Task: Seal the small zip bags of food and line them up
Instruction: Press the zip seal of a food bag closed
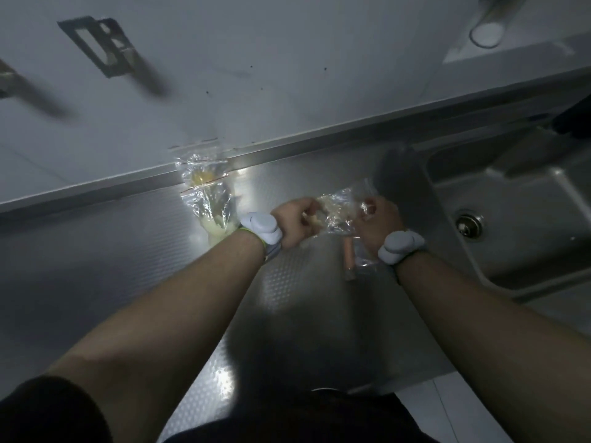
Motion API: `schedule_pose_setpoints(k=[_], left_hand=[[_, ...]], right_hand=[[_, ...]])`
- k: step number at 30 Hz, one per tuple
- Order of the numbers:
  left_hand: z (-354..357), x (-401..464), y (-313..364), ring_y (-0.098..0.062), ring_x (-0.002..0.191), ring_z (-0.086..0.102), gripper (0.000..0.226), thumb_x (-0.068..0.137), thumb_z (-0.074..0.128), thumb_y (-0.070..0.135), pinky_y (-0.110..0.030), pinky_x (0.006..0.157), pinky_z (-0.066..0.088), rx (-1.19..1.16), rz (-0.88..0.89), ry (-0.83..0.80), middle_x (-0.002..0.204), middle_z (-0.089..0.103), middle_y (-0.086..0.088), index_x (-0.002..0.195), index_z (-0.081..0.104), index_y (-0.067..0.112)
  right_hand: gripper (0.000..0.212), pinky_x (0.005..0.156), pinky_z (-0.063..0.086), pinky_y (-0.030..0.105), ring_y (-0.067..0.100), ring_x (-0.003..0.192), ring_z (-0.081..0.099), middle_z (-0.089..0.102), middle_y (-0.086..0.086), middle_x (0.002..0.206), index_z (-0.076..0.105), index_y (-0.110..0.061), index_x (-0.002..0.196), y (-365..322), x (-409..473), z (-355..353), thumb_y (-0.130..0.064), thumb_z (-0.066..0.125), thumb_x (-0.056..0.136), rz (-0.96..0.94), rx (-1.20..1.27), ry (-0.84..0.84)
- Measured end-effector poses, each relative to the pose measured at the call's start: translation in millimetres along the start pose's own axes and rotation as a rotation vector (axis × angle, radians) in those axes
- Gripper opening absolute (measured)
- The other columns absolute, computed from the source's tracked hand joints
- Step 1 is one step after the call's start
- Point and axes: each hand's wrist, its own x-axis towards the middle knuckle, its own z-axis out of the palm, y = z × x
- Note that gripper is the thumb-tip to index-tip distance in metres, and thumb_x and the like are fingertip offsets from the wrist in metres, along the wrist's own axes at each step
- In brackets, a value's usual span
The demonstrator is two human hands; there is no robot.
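You stand at a stainless steel counter (96, 266) with a fine embossed dot texture, a raised rear lip meeting a pale wall (287, 59); to your right lies a pressed steel sink (527, 199) with a round drain (469, 224). Your left hand (295, 222) and right hand (380, 223), each wrist bearing a grey band, both grasp a clear crinkled zip bag (339, 209) of pale food, held between them above the counter. Beneath it, a second bag with a sausage (349, 259) lies flat. Against the rear lip to the left lie two glossy sealed bags (204, 193) with red zip lines, holding yellowish contents.
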Motion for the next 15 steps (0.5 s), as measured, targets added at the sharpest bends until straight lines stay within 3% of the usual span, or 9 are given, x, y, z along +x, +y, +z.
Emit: schedule_pose_setpoints(k=[4, 9, 12, 15], left_hand=[[11, -2, 2, -0.013, 0.085, 0.062, 0.042, 0.084, 0.069, 0.022, -0.016, 0.075, 0.046, -0.021, -0.001, -0.022, 0.110, 0.062, -0.002, 0.124, 0.058, 0.020], [9, -2, -1, -0.016, 0.091, 0.062, 0.037, 0.086, 0.067, 0.021, -0.021, 0.078, 0.047, -0.021, -0.025, -0.028, 0.113, 0.059, -0.002, 0.122, 0.057, 0.022], [9, -3, -4, -0.011, 0.089, 0.060, 0.036, 0.086, 0.067, 0.025, -0.012, 0.074, 0.040, -0.031, -0.027, -0.008, 0.112, 0.058, 0.002, 0.121, 0.058, 0.026], [6, -3, -9, -0.016, 0.100, 0.061, 0.043, 0.085, 0.068, 0.027, -0.017, 0.081, 0.042, -0.024, -0.003, 0.069, 0.120, 0.058, 0.000, 0.126, 0.055, 0.026]], right_hand=[[0.038, 0.082, 0.038, 0.027, 0.032, 0.107, 0.052, 0.060, 0.014, 0.112, 0.060, -0.016, 0.107, 6, 6, 7, -0.034, 0.065, 0.074, 0.050, -0.106, -0.085], [0.034, 0.088, 0.048, 0.033, 0.032, 0.102, 0.055, 0.068, 0.010, 0.091, 0.068, -0.017, 0.082, 0, 7, 10, -0.049, 0.062, 0.072, 0.050, -0.213, -0.183], [0.016, 0.088, 0.047, 0.030, 0.029, 0.097, 0.058, 0.069, 0.006, 0.090, 0.065, -0.023, 0.071, -3, 1, 10, -0.038, 0.065, 0.073, 0.012, -0.162, -0.167], [0.007, 0.072, 0.044, 0.024, 0.026, 0.085, 0.062, 0.066, 0.003, 0.087, 0.058, -0.025, 0.074, -14, -8, 11, -0.021, 0.063, 0.076, -0.018, -0.019, -0.180]])
